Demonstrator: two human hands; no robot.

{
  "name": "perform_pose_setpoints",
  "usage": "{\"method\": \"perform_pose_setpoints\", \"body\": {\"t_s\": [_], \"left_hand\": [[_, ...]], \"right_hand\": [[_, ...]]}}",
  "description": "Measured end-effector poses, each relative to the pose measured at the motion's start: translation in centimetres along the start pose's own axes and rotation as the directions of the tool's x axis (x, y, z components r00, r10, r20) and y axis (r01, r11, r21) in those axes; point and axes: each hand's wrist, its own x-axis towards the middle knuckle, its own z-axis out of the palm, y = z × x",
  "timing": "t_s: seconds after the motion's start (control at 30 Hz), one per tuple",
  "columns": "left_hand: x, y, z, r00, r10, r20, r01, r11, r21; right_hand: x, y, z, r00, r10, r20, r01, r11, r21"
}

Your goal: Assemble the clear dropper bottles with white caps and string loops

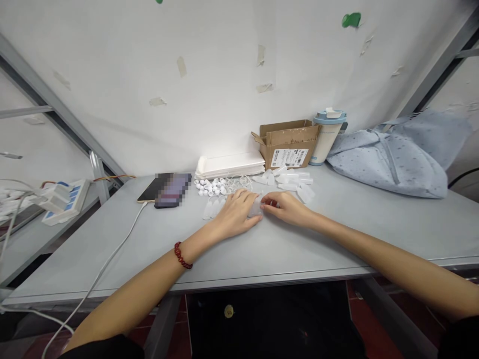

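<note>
My left hand [236, 215] and right hand [289, 208] meet at the middle of the table [337, 239], fingers pinched narrow on one small clear tube [256, 211] held between them just above the surface. It looks see-through, short and light; whether it has a cap on I cannot tell. Just beside my left hand lie a few tubes in a row [212, 207], which I take as finished ones. Behind my right hand sits a loose pile of tubes [295, 180], and behind my left a heap of white caps [210, 187], so I judge most of the work is left. A phone [170, 189] and a cardboard box [288, 142] stand farther back.
</note>
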Motion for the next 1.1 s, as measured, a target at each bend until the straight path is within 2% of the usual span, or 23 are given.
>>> {"method": "perform_pose_setpoints", "body": {"t_s": [0.57,0.73,0.8,0.9,1.1], "left_hand": [[0.1,-1.1,-0.1,0.999,-0.042,-0.031,0.041,0.999,-0.022],[1.0,-3.0,-0.1,0.976,-0.161,-0.149,0.143,0.981,-0.128],[1.4,-3.6,-0.2,0.969,-0.186,-0.165,0.164,0.977,-0.139],[1.7,-3.6,-0.3,0.978,-0.184,-0.097,0.173,0.979,-0.110],[1.5,-2.2,-0.2,0.983,-0.178,0.054,0.179,0.984,-0.012]], "right_hand": [[0.0,0.0,0.0,1.000,-0.011,-0.001,0.011,0.999,0.032],[0.0,0.0,-0.1,1.000,-0.019,-0.003,0.019,1.000,0.016],[0.1,0.2,-0.2,1.000,-0.009,-0.006,0.009,1.000,0.017],[0.2,0.5,-0.4,1.000,0.001,-0.021,0.000,1.000,0.017],[0.3,0.8,-0.5,1.000,0.003,-0.026,-0.002,1.000,0.009]]}}
